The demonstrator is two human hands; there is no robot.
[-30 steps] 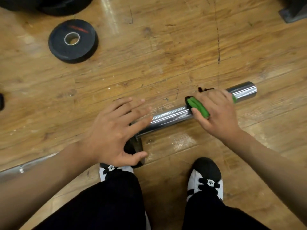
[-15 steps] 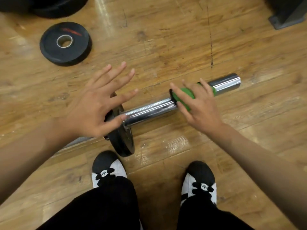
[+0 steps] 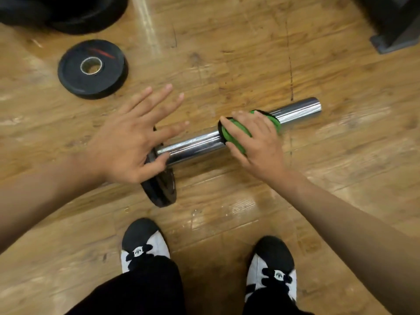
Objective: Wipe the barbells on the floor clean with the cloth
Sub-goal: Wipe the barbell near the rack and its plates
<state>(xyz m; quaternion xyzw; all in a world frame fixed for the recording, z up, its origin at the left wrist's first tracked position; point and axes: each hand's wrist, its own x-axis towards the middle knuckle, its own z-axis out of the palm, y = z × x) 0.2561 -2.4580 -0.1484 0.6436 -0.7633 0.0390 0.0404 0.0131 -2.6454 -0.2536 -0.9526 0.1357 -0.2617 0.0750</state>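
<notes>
While the right hand (image 3: 256, 142) presses the green cloth (image 3: 236, 135) around the chrome sleeve of the barbell (image 3: 195, 145), fingers curled over the top and clenched on the fabric, the left hand (image 3: 129, 142) hangs flat and spread wide above the black plate (image 3: 162, 187) mounted on the bar, gripping nothing; whether its thumb actually touches the steel is hard to say. That barbell lies on the wooden floor (image 3: 250, 64) just ahead of the two shoes, its long axis running from lower left up to the bare sleeve end at upper right. So the cloth sits mid-sleeve, with shiny bare metal on both sides: toward the plate and toward the tip. The right hand is the one in position, and the stroke will likely have to run along that slanted axis. A loose weight plate (image 3: 92, 69) rests well apart at upper left.
</notes>
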